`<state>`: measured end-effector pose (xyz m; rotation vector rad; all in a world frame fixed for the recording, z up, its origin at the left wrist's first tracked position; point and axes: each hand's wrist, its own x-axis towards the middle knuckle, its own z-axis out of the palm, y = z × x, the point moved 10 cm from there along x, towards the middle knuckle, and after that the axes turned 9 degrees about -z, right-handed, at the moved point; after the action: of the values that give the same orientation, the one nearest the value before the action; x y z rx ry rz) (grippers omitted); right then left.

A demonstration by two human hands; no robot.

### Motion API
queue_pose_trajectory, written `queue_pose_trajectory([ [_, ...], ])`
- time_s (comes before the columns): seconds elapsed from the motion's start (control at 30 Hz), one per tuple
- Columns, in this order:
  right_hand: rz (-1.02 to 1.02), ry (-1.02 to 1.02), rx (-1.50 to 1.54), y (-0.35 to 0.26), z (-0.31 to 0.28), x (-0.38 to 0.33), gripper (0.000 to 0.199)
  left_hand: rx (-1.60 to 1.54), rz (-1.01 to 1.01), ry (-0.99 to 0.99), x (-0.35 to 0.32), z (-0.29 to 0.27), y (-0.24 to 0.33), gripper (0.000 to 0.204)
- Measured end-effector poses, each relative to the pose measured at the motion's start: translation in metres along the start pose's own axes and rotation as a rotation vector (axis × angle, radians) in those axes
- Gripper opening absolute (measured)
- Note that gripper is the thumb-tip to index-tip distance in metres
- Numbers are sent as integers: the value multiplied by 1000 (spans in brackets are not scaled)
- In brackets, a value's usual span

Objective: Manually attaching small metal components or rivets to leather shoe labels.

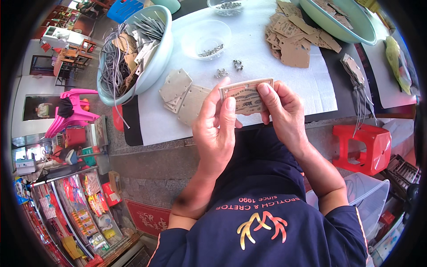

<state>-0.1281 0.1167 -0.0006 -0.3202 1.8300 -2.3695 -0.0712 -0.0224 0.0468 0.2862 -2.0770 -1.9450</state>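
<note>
Both hands hold a small stack of printed tan tags (243, 101) upright over the table's near edge. My left hand (215, 124) grips its left side, thumb in front and fingers behind. On the right side, my right hand (288, 115) presses its thumb on the front face, the fingers mostly hidden behind. Blank beige tags (194, 105) lie just left of my left hand. Beyond the stack, two little heaps of metal fasteners (221, 73) rest on white paper (253, 49). More fasteners sit in a clear plastic bowl (187, 44).
A pale blue basin (161, 53) at left holds grey cords and tags. Brown tags (296, 55) are heaped at the far right, near a green basin (362, 33). Corded tags (353, 71) hang over the right edge, above a red stool (371, 153). A pink stool (73, 111) stands left.
</note>
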Motion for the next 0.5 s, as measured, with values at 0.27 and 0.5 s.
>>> queue_pose_trajectory([
  [0.27, 61, -17, -66, 5, -3, -2, 28, 27, 15, 1, 1, -2, -2, 35],
  [0.5, -82, -213, -141, -27, -5, 21, 25, -26, -120, -175, 7, 3, -11, 35],
])
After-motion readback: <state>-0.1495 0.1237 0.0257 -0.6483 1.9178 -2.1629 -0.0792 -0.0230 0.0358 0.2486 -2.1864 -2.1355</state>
